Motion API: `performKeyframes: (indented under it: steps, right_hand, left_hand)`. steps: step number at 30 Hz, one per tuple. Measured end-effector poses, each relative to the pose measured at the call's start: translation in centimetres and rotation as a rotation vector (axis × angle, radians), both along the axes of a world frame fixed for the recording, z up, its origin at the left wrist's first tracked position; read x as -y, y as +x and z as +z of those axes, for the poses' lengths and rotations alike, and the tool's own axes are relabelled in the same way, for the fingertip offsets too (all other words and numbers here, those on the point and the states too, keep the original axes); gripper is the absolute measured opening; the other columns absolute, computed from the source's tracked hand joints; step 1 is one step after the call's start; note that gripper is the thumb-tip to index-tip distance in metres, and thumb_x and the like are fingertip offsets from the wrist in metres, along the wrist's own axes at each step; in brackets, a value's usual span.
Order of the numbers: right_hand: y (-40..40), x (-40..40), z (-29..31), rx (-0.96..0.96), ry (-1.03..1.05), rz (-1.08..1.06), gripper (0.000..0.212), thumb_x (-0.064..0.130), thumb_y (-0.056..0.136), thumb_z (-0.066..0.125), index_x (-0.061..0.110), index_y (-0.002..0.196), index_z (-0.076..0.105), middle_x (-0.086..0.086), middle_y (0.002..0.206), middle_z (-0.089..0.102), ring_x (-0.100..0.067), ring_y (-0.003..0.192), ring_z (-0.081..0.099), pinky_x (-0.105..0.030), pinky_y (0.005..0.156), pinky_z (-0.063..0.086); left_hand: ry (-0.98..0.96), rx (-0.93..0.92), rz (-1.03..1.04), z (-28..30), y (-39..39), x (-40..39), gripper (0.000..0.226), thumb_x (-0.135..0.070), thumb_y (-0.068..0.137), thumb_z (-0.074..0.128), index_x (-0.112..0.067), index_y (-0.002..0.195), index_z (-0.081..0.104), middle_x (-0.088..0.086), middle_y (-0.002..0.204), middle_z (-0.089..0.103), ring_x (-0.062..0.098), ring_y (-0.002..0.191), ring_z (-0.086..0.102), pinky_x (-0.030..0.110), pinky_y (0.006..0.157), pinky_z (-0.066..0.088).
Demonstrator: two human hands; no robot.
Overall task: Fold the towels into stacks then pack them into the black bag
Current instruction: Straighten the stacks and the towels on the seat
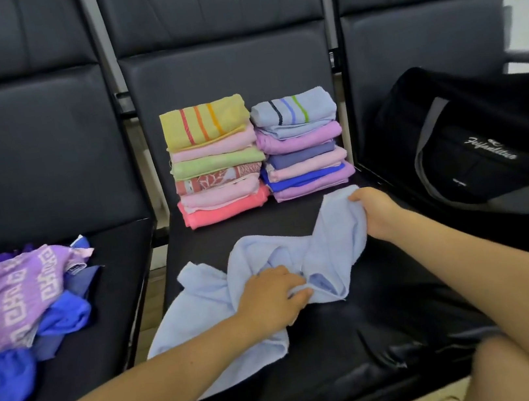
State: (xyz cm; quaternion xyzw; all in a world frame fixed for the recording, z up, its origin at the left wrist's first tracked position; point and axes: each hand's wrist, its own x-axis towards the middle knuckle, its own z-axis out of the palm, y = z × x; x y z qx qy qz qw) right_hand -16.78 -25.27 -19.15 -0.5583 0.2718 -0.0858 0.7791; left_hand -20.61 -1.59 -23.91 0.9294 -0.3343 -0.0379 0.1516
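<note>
A crumpled light blue towel (215, 297) lies on the middle black seat (362, 333). My left hand (275, 293) pinches a fold near the towel's middle. My right hand (376, 212) grips its far right corner. Behind the towel stand two stacks of folded towels: the left stack (216, 163) has a yellow striped towel on top, the right stack (301, 146) a pale blue striped one. The black bag (474, 141) with grey straps sits on the right seat.
A heap of unfolded towels (14, 306), purple patterned and blue, lies on the left seat (103, 327). Narrow gaps with metal frames separate the three seats. Black backrests rise behind.
</note>
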Motion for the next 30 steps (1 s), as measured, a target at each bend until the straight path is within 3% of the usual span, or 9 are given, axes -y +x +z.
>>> performKeyframes:
  steps: [3, 6, 9, 12, 17, 20, 23, 26, 30]
  right_hand:
    - [-1.2, -0.2, 0.5, -0.030, -0.026, 0.063, 0.026, 0.018, 0.095, 0.050, 0.003, 0.115, 0.059, -0.016, 0.125, 0.059, -0.028, 0.112, 0.056, -0.041, 0.105, 0.041]
    - [-1.8, -0.1, 0.8, -0.003, -0.087, 0.149, 0.040, 0.036, 0.085, 0.070, 0.007, 0.112, 0.064, -0.011, 0.108, 0.067, -0.024, 0.097, 0.065, -0.040, 0.094, 0.050]
    - [-2.2, -0.1, 0.8, 0.017, -0.126, 0.188, 0.046, 0.028, 0.079, 0.075, 0.006, 0.118, 0.065, -0.015, 0.113, 0.068, -0.027, 0.105, 0.065, -0.041, 0.098, 0.050]
    - [-2.4, -0.2, 0.8, 0.030, -0.095, 0.224, 0.065, 0.028, 0.065, 0.074, 0.011, 0.126, 0.059, -0.015, 0.124, 0.063, -0.030, 0.112, 0.061, -0.044, 0.098, 0.049]
    - [-3.4, -0.2, 1.4, 0.096, -0.050, 0.281, 0.066, 0.020, 0.064, 0.068, 0.009, 0.128, 0.056, -0.016, 0.127, 0.059, -0.031, 0.117, 0.057, -0.043, 0.100, 0.047]
    - [-3.6, -0.4, 1.7, 0.123, -0.003, 0.312, 0.053, 0.014, 0.075, 0.061, 0.007, 0.127, 0.055, -0.016, 0.124, 0.058, -0.031, 0.114, 0.056, -0.045, 0.103, 0.043]
    - [-3.6, -0.9, 2.2, 0.156, 0.037, 0.327, 0.051, 0.009, 0.079, 0.055, 0.008, 0.130, 0.053, -0.015, 0.115, 0.058, -0.028, 0.106, 0.056, -0.042, 0.096, 0.046]
    - [-3.5, -1.3, 2.5, 0.161, 0.063, 0.320, 0.059, 0.010, 0.068, 0.058, 0.007, 0.127, 0.054, -0.013, 0.110, 0.059, -0.028, 0.104, 0.056, -0.042, 0.094, 0.046]
    - [-3.2, -0.9, 2.7, 0.162, 0.095, 0.244, 0.025, 0.001, 0.079, 0.045, 0.005, 0.100, 0.056, -0.011, 0.086, 0.056, -0.023, 0.081, 0.056, -0.032, 0.074, 0.048]
  left_hand:
    - [-0.088, -0.161, -0.009, 0.9, 0.3, -0.9, 0.033, -0.037, 0.095, 0.045, -0.019, 0.068, 0.051, -0.001, 0.078, 0.055, 0.016, 0.081, 0.054, 0.037, 0.079, 0.045]
    - [-0.035, -0.133, -0.022, 2.0, 0.3, -2.1, 0.044, -0.035, 0.098, 0.042, -0.018, 0.057, 0.040, -0.001, 0.058, 0.046, 0.012, 0.059, 0.044, 0.033, 0.067, 0.041]
    - [0.000, -0.185, 0.084, 2.1, 0.1, -2.6, 0.055, -0.055, 0.095, 0.029, -0.023, 0.058, 0.055, -0.003, 0.064, 0.059, 0.010, 0.068, 0.056, 0.022, 0.070, 0.043]
    - [-0.049, -0.256, 0.133, 2.0, -0.2, -2.0, 0.066, -0.074, 0.080, 0.018, -0.025, 0.067, 0.062, -0.002, 0.074, 0.067, 0.013, 0.080, 0.063, 0.031, 0.085, 0.048]
    - [-0.301, -0.571, 0.200, 1.9, -0.3, 0.0, 0.054, -0.052, 0.095, 0.023, -0.025, 0.093, 0.069, 0.001, 0.095, 0.071, 0.018, 0.092, 0.063, 0.037, 0.095, 0.044]
    - [-0.496, -0.741, 0.347, 1.8, 0.3, 1.3, 0.064, -0.066, 0.090, 0.036, -0.012, 0.079, 0.069, 0.000, 0.076, 0.069, 0.016, 0.075, 0.061, 0.032, 0.085, 0.047]
    - [-0.442, -0.686, 0.360, 0.6, 0.9, 2.2, 0.052, -0.069, 0.077, 0.055, -0.019, 0.066, 0.061, -0.005, 0.068, 0.061, 0.018, 0.080, 0.060, 0.035, 0.094, 0.045]
    - [-0.307, -0.505, 0.320, -0.1, 0.3, 3.1, 0.031, -0.044, 0.085, 0.060, -0.020, 0.067, 0.054, -0.007, 0.071, 0.056, 0.020, 0.084, 0.058, 0.039, 0.093, 0.046]
    - [-0.813, -0.750, 0.411, 1.5, 0.9, 2.3, 0.028, -0.027, 0.088, 0.055, -0.004, 0.076, 0.064, 0.009, 0.071, 0.065, 0.023, 0.067, 0.063, 0.028, 0.067, 0.055]
